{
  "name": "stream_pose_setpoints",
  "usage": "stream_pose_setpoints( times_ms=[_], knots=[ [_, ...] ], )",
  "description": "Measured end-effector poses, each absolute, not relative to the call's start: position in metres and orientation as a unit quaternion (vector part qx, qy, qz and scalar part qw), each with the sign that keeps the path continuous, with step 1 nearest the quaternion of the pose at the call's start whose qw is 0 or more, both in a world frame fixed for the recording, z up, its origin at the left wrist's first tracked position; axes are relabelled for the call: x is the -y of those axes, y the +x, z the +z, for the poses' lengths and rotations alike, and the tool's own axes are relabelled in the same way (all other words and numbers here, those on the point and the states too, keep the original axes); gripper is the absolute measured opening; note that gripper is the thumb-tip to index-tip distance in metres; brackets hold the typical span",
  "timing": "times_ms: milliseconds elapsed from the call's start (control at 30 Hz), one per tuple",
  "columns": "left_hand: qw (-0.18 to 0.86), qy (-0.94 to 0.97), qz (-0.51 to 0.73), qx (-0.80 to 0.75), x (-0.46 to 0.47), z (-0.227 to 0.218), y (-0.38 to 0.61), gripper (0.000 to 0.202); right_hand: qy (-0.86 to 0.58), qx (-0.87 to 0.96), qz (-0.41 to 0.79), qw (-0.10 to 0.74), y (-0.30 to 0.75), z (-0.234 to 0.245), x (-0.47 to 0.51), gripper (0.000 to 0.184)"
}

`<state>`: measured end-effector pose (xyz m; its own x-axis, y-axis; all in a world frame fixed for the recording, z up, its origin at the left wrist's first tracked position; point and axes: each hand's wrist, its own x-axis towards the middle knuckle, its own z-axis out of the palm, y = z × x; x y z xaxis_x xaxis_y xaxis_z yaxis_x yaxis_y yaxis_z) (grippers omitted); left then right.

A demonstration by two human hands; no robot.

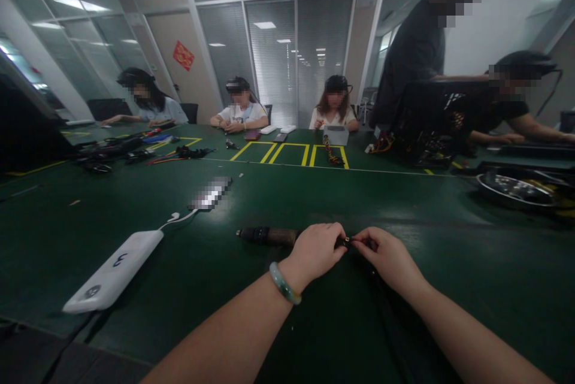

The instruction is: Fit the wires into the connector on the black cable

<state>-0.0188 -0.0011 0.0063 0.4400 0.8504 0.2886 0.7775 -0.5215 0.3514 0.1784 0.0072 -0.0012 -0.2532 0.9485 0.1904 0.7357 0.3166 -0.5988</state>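
A dark electric screwdriver lies across the middle of the green table, its narrow tip pointing left. My left hand, with a jade-coloured bangle on the wrist, is closed over its rear end and hides that part. Just past the left fingertips shows a small brass-coloured piece. My right hand is pinched on that piece from the right; its exact kind is too small to make out. Below the right hand, a dark cord or strap runs toward me, blurred against the table.
A white power bank marked 3 lies left, cabled to a phone. Cables and yellow tape lines mark the far side. A metal bowl and black computer case stand right. Several people sit or stand opposite.
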Motion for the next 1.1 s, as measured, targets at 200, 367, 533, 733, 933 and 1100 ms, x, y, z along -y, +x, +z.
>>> stream_pose_setpoints(
  times_ms=[200,367,533,733,933,1100],
  knots=[
    [0.077,0.845,0.21,-0.486,0.0009,0.0062,-0.0185,0.018,-0.547,0.775,0.174,0.266,0.1801,-0.0019,-0.0089,0.013],
    [0.079,0.845,0.213,-0.485,0.0019,0.0087,-0.0187,0.015,-0.54,0.781,0.208,0.234,0.1797,-0.0019,-0.0074,0.01],
    [0.072,0.858,0.22,-0.458,0.001,0.0065,-0.0186,0.009,-0.534,0.782,0.238,0.217,0.1776,-0.0007,-0.0069,0.012],
    [0.063,0.863,0.211,-0.455,0.0013,0.0071,-0.0181,0.004,-0.529,0.777,0.256,0.223,0.176,0.0011,-0.0059,0.014],
    [0.072,0.861,0.201,-0.461,0.0042,0.0121,-0.018,0.006,-0.534,0.772,0.258,0.229,0.1757,0.0006,-0.0059,0.014],
    [0.059,0.859,0.213,-0.461,0.0023,0.0092,-0.0178,0.008,-0.527,0.771,0.265,0.242,0.1752,-0.0033,-0.0071,0.016]
  ],
)
